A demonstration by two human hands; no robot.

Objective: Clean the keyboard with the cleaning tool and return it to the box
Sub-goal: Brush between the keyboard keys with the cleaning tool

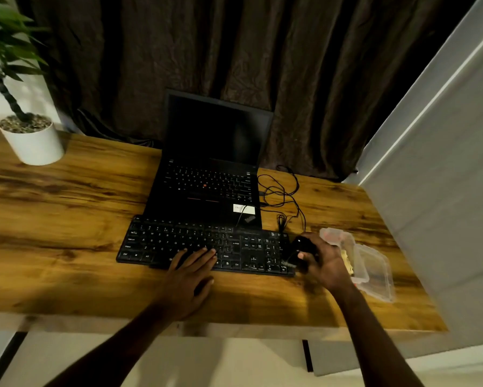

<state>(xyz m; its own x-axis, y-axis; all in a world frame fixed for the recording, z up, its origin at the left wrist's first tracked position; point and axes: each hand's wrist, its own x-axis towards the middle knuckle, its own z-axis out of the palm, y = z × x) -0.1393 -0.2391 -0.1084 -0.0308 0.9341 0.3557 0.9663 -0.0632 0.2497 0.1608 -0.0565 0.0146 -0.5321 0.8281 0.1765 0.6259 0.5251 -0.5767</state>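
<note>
While left hand (188, 277) flat on keyboard (204, 247), right hand (325, 265) grip closed round black cleaning tool (304, 248), beside clear box (371, 266).

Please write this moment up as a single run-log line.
left hand flat on keyboard | right hand gripping black object at keyboard's right end | clear box open beside it

Your desk (67, 208) is a wood-grain top, and near its back left corner you have a potted plant (30, 141) in a white pot. At the middle of the back edge sits an open laptop (206, 174), with the keyboard (156, 241) touching its front. Toward the right edge lie tangled black cables (282, 194) and a clear plastic box (371, 263).
</note>
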